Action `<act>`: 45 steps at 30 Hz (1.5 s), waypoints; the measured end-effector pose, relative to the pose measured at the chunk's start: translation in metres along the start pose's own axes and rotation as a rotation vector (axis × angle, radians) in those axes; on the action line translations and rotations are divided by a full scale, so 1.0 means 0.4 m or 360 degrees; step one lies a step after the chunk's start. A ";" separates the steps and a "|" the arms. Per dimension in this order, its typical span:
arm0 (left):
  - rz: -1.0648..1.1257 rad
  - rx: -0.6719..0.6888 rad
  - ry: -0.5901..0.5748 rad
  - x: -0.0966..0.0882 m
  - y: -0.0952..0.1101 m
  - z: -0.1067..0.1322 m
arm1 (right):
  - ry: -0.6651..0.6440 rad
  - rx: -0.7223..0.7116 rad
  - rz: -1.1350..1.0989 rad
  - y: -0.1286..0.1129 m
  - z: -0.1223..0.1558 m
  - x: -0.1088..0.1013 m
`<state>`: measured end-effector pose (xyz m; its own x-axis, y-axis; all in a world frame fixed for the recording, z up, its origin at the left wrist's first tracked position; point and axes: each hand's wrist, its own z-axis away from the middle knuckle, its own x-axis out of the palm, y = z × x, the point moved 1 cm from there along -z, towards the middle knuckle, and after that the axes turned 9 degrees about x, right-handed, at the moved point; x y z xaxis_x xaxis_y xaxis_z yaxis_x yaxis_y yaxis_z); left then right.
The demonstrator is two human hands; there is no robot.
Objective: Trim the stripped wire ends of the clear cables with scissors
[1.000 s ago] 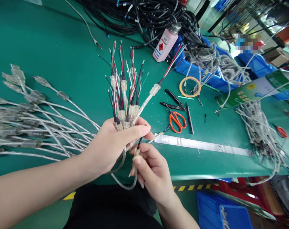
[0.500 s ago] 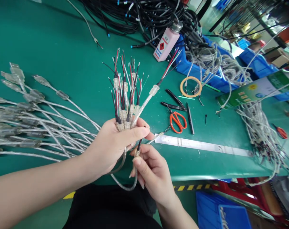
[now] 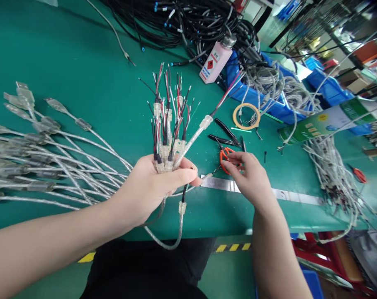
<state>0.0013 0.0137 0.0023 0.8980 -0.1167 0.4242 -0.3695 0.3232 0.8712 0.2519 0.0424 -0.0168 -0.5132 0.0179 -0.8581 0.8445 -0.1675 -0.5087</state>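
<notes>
My left hand (image 3: pixel 154 187) is closed around a bundle of clear-jacketed USB cables, their stripped red, black and white wire ends (image 3: pixel 166 120) pointing up. Thumb and forefinger pinch the dark wires of one more cable, whose clear collar (image 3: pixel 182 207) hangs below and whose cord loops under the hand. My right hand (image 3: pixel 247 172) is at the orange-handled scissors (image 3: pixel 225 154) on the green table, thumb and fingers closed on the handles. Left of the bundle, the USB plugs (image 3: pixel 25 93) lie fanned out on the table.
Black-handled pliers (image 3: pixel 227 132) and a metal ruler (image 3: pixel 219 183) lie near the scissors. Behind are a pink bottle (image 3: pixel 216 60), a tape roll (image 3: pixel 246 116), a blue bin (image 3: pixel 233 79) of cables and black cables (image 3: pixel 163 20). Another cable pile (image 3: pixel 325 166) lies right.
My right hand has let go of the hanging cable's collar and moved right and up to the scissors. My left hand still holds the bundle in nearly the same place.
</notes>
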 end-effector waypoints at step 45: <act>-0.0132 -0.0144 -0.0220 -0.003 0.013 0.000 | -0.1488 -0.0529 0.0175 -0.177 0.062 -0.130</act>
<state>-0.0016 0.0155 0.0061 0.8809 -0.2722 0.3873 -0.2670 0.3898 0.8813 0.2150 0.0289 0.0658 -0.2229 -0.7882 -0.5736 0.8212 0.1652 -0.5462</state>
